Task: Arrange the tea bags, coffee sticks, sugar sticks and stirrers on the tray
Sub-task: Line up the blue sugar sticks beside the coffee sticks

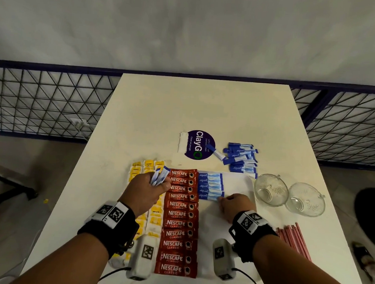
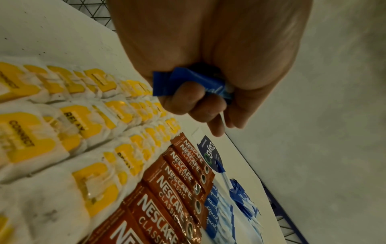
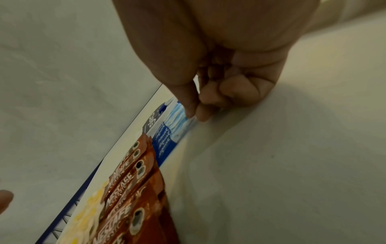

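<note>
White table (image 1: 184, 110) fills my view, with a mesh railing (image 1: 40, 100) behind it. On the white tray (image 1: 237, 180) the tea bags (image 1: 154, 217) sit leftmost, the coffee sticks (image 1: 179, 223) run down the middle, and a short column of sugar sticks (image 1: 210, 185) has begun on the right. Loose sugar sticks (image 1: 242, 159) wait beyond the tray; the stirrers (image 1: 295, 240) lie on the table to its right. My left hand (image 1: 147, 190) is clamped round a spare bundle (image 2: 188, 82). My right hand (image 1: 235, 204) pinches the end of the nearest laid stick (image 3: 191, 119). I judge it best to square that stick against its neighbour before letting go.
</note>
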The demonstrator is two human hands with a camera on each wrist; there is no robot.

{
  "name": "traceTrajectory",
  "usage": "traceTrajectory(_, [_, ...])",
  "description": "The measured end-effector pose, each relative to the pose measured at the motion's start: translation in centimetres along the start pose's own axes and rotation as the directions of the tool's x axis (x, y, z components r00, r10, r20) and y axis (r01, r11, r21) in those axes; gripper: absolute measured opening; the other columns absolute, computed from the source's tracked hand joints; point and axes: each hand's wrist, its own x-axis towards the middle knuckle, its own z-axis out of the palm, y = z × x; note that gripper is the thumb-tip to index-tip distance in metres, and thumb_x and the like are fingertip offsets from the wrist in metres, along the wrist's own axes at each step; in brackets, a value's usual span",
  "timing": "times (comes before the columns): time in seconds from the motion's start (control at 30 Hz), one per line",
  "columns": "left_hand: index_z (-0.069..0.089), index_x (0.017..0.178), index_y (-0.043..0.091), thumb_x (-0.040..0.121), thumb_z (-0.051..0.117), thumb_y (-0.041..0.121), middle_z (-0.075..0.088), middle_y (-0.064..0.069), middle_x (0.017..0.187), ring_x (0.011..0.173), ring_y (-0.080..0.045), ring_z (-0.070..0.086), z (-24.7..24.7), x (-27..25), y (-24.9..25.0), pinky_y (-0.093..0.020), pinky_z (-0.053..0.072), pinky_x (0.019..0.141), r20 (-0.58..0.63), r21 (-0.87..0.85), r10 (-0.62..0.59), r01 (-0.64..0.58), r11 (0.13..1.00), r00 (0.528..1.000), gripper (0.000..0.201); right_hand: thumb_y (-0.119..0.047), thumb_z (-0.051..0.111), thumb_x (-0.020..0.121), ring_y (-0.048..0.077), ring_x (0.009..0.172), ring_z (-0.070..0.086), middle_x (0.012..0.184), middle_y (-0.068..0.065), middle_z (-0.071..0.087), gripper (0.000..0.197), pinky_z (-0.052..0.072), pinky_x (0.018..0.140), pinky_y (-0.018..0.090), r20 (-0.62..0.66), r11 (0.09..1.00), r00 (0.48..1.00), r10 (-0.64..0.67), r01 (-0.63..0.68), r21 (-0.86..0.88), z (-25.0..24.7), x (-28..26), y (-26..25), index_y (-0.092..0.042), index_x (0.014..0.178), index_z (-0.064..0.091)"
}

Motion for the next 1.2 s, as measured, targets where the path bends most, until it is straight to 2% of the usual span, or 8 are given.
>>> traceTrajectory(0.17, [0.069, 0.089, 0.017, 0.090, 0.068, 0.021, 0.046, 0.007, 0.046, 0.042, -0.015, 0.037, -0.1, 0.0, 0.0, -0.028, 0.034, 0.046, 0.003, -0.018, -0.008, 0.008, 1.000, 1.000, 0.005, -0.047, 0.055, 0.090, 0.021, 0.084, 0.058, 0.103, 0.004, 0.069, 0.035, 0.043, 0.076, 0.026, -0.009, 1.000, 1.000, -0.002, 0.002, -0.029, -0.1, 0.1, -0.2, -0.016, 0.097, 0.070])
traceTrajectory(0.47, [0.069, 0.090, 0.016, 0.090, 0.067, 0.019, 0.049, 0.008, 0.042, 0.038, -0.009, 0.040, 0.0, -0.1, 0.2, -0.025, 0.035, 0.043, -0.004, 0.005, -0.004, 0.004, 1.000, 1.000, 0.003, -0.046, 0.056, 0.090, 0.021, 0.079, 0.056, 0.099, 0.006, 0.070, 0.036, 0.041, 0.073, 0.025, -0.036, 1.000, 0.999, -0.002, 0.001, -0.014, 0.0, 0.4, -0.1, -0.014, 0.097, 0.072])
traceTrajectory(0.7, [0.068, 0.085, 0.017, 0.089, 0.068, 0.017, 0.049, 0.008, 0.042, 0.036, -0.009, 0.040, 0.3, -0.2, 0.0, -0.024, 0.035, 0.042, -0.017, -0.006, 0.003, -0.003, 1.000, 1.000, 0.003, -0.047, 0.054, 0.090, 0.025, 0.093, 0.061, 0.103, 0.006, 0.069, 0.037, 0.040, 0.074, 0.024, -0.031, 0.999, 0.999, -0.023, 0.021, -0.046, -0.3, -0.1, 0.0, -0.014, 0.098, 0.070])
traceTrajectory(0.8, [0.068, 0.086, 0.016, 0.089, 0.068, 0.019, 0.048, 0.007, 0.043, 0.038, -0.011, 0.040, 0.3, -0.3, -0.2, -0.027, 0.035, 0.045, -0.008, -0.002, 0.007, -0.007, 1.000, 1.000, 0.004, -0.048, 0.054, 0.090, 0.024, 0.088, 0.061, 0.098, 0.006, 0.070, 0.033, 0.041, 0.073, 0.025, -0.051, 0.998, 0.998, -0.041, 0.038, -0.043, -0.3, -0.4, -0.2, -0.018, 0.088, 0.068])
traceTrajectory(0.9, [0.068, 0.089, 0.015, 0.090, 0.068, 0.019, 0.048, 0.007, 0.043, 0.038, -0.012, 0.039, 0.3, -0.4, -0.2, -0.028, 0.035, 0.045, -0.006, -0.013, 0.000, 0.000, 1.000, 1.000, 0.005, -0.045, 0.057, 0.089, 0.016, 0.076, 0.055, 0.092, 0.001, 0.066, 0.020, 0.038, 0.064, 0.023, -0.146, 0.981, 0.971, -0.188, 0.179, -0.073, -0.6, -1.4, -1.1, -0.026, 0.081, 0.059])
traceTrajectory(0.97, [0.069, 0.090, 0.015, 0.089, 0.068, 0.019, 0.048, 0.007, 0.043, 0.038, -0.011, 0.039, 0.2, -0.5, -0.3, -0.028, 0.035, 0.045, -0.009, -0.026, -0.014, 0.013, 1.000, 1.000, 0.004, -0.036, 0.058, 0.090, 0.016, 0.084, 0.057, 0.099, -0.001, 0.062, 0.014, 0.042, 0.070, 0.023, -0.161, 0.936, 0.926, -0.340, 0.317, -0.152, -0.9, -1.7, -2.0, -0.025, 0.094, 0.066])
traceTrajectory(1.07, [0.069, 0.091, 0.014, 0.089, 0.069, 0.020, 0.047, 0.007, 0.044, 0.038, -0.011, 0.038, 0.1, -0.6, -0.4, -0.028, 0.034, 0.044, -0.020, -0.031, -0.022, 0.021, 0.999, 1.000, 0.006, -0.026, 0.055, 0.092, 0.020, 0.102, 0.059, 0.113, 0.000, 0.057, 0.024, 0.046, 0.083, 0.028, -0.068, 0.842, 0.868, -0.491, 0.454, -0.291, -1.0, -1.3, -3.1, -0.024, 0.113, 0.067])
traceTrajectory(1.2, [0.069, 0.088, 0.015, 0.089, 0.068, 0.019, 0.048, 0.007, 0.045, 0.040, -0.012, 0.039, -0.4, -0.5, -0.6, -0.025, 0.035, 0.043, -0.035, -0.011, -0.029, 0.029, 1.000, 0.999, 0.004, -0.024, 0.052, 0.094, 0.022, 0.105, 0.058, 0.118, 0.002, 0.056, 0.028, 0.048, 0.087, 0.030, 0.032, 0.763, 0.840, -0.542, 0.508, -0.400, -0.8, -1.0, -3.9, -0.025, 0.119, 0.064])
